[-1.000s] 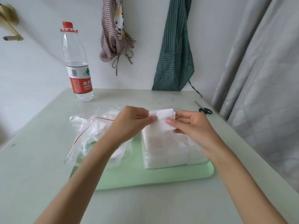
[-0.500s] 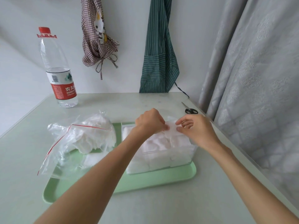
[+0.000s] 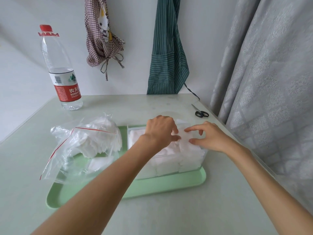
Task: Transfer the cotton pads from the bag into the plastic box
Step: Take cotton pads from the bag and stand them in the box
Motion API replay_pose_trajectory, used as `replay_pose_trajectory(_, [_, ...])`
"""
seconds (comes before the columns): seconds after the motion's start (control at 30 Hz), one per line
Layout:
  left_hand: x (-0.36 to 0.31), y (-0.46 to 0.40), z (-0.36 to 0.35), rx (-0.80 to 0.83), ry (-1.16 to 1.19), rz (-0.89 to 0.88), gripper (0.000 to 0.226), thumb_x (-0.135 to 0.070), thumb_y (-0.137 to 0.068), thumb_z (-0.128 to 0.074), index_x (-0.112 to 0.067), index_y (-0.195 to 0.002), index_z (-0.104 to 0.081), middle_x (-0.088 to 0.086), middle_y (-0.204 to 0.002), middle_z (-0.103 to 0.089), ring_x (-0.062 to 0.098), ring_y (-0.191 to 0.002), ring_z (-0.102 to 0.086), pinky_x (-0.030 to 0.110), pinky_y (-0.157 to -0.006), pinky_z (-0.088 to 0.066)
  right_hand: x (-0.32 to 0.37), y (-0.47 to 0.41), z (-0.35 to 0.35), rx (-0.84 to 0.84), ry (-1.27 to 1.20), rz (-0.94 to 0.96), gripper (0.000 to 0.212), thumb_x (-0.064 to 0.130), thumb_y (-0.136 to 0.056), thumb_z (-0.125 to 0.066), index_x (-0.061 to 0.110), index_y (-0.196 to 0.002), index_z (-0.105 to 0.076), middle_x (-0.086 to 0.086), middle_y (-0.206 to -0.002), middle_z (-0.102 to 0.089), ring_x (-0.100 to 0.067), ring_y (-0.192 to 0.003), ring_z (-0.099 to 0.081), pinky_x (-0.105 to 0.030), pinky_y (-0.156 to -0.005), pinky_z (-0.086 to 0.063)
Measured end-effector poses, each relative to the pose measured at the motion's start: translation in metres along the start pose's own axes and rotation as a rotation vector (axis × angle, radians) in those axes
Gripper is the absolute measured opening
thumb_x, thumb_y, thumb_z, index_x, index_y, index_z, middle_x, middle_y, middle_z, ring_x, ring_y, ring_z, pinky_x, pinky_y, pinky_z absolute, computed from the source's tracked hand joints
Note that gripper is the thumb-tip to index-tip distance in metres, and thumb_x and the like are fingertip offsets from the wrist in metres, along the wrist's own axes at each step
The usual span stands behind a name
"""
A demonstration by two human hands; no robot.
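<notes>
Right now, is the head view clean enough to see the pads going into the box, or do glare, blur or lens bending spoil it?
Head view: soft, even light, no hard shadows, no glare; wide-angle bending leans the water bottle and curtain; cotton pads wash out white inside the clear plastic box, edges hard to separate; both hands sharp.

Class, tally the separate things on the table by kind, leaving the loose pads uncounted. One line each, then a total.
Bottle: 1
Bag: 1
Plastic box: 1
Tray: 1
Scissors: 1
Total: 5
</notes>
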State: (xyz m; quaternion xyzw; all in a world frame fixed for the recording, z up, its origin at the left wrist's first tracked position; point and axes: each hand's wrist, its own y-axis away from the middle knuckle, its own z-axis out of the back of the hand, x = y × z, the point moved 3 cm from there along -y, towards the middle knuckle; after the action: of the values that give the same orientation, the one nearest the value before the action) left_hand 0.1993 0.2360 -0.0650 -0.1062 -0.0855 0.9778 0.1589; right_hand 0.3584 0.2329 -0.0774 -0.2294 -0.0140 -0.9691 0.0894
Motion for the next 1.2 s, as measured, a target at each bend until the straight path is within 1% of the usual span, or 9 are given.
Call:
replay_pose_trajectory(0.17, [-0.001, 0.0, 0.0, 0.041, -0.011, -0.011, 0.032, -0.043, -0.088, -0.06, -0.028, -0.115, -0.064, -0.008, -0.113, -0.066, 0.016, -0.112, -0.051, 0.027, -0.075, -0.036, 0.021, 0.012, 0.015, -0.272, 0.136, 0.095, 0.025, 0.031, -0.074, -0.078, 0.035, -0.097, -0.069, 0.007, -0.088, -0.043, -0.013, -0.095, -0.044, -0.029, -0.077, -0.037])
replay_pose_trajectory(0.33, [0.01, 0.022, 0.014, 0.072, 0.194, 0.011, 0.034, -0.04, -0.091, -0.056, -0.03, -0.123, -0.059, -0.014, -0.121, -0.062, 0.012, -0.115, -0.053, 0.025, -0.081, -0.039, 0.035, 0.02, 0.012, -0.214, 0.177, 0.107, 0.017, 0.032, -0.075, -0.077, 0.037, -0.09, -0.071, 0.009, -0.082, -0.046, -0.013, -0.087, -0.047, -0.026, -0.072, -0.032])
replay_pose_trajectory(0.43, [0.033, 0.067, 0.04, -0.127, 0.263, 0.09, 0.025, -0.037, -0.093, -0.053, -0.039, -0.117, -0.06, -0.019, -0.114, -0.061, 0.004, -0.108, -0.053, 0.023, -0.082, -0.04, 0.053, 0.026, 0.007, -0.249, 0.09, 0.132, 0.015, 0.027, -0.079, -0.073, 0.04, -0.085, -0.068, 0.009, -0.082, -0.051, -0.007, -0.077, -0.048, -0.024, -0.064, -0.032])
replay_pose_trajectory(0.57, [0.081, 0.152, 0.055, -0.43, 0.286, 0.305, 0.012, -0.032, -0.085, -0.064, -0.043, -0.09, -0.065, -0.028, -0.083, -0.054, -0.007, -0.078, -0.047, 0.01, -0.062, -0.033, 0.103, 0.05, -0.015, -0.199, -0.044, 0.288, 0.014, 0.026, -0.081, -0.07, 0.04, -0.082, -0.067, 0.013, -0.078, -0.055, -0.002, -0.075, -0.048, -0.021, -0.065, -0.039])
replay_pose_trajectory(0.67, [0.127, 0.198, 0.051, -0.536, 0.132, 0.442, 0.018, -0.026, -0.077, -0.074, -0.041, -0.085, -0.067, -0.029, -0.102, -0.058, -0.003, -0.096, -0.044, 0.012, -0.066, -0.033, 0.157, 0.058, -0.044, -0.177, -0.091, 0.437, 0.008, 0.028, -0.083, -0.067, 0.036, -0.084, -0.069, 0.015, -0.077, -0.056, -0.004, -0.076, -0.048, -0.018, -0.067, -0.039])
replay_pose_trajectory(0.8, [0.164, 0.212, 0.036, -0.425, 0.035, 0.488, 0.042, -0.033, -0.064, -0.083, -0.035, -0.104, -0.068, -0.009, -0.137, -0.049, 0.019, -0.125, -0.036, 0.037, -0.09, -0.039, 0.205, 0.046, -0.082, -0.191, 0.013, 0.549, 0.012, 0.029, -0.088, -0.061, 0.032, -0.092, -0.072, 0.011, -0.087, -0.06, -0.007, -0.089, -0.048, -0.021, -0.067, -0.03])
replay_pose_trajectory(0.93, [0.167, 0.213, 0.021, -0.242, 0.074, 0.442, 0.073, -0.048, -0.067, -0.075, -0.037, -0.132, -0.045, -0.019, -0.149, -0.026, 0.011, -0.136, -0.023, 0.028, -0.1, -0.031, 0.223, 0.032, -0.111, -0.134, 0.219, 0.608, 0.018, 0.031, -0.088, -0.06, 0.028, -0.099, -0.074, 0.005, -0.098, -0.065, -0.018, -0.102, -0.048, -0.022, -0.073, -0.023])
replay_pose_trajectory(1.1, [0.167, 0.209, 0.022, -0.207, 0.065, 0.421, 0.078, -0.053, -0.066, -0.073, -0.038, -0.135, -0.037, -0.02, -0.148, -0.021, 0.01, -0.135, -0.023, 0.025, -0.098, -0.03, 0.223, 0.02, -0.131, 0.038, 0.548, 0.513, 0.049, 0.049, -0.081, -0.065, 0.02, -0.12, -0.063, 0.0, -0.124, -0.054, -0.021, -0.118, -0.04, -0.03, -0.092, -0.027])
replay_pose_trajectory(1.2, [0.165, 0.208, 0.022, -0.198, 0.045, 0.422, 0.077, -0.051, -0.067, -0.073, -0.036, -0.134, -0.039, -0.018, -0.148, -0.022, 0.012, -0.135, -0.024, 0.027, -0.099, -0.029, 0.226, 0.017, -0.14, 0.076, 0.627, 0.481, 0.046, 0.042, -0.084, -0.064, 0.018, -0.123, -0.06, -0.003, -0.128, -0.051, -0.023, -0.12, -0.038, -0.033, -0.096, -0.026])
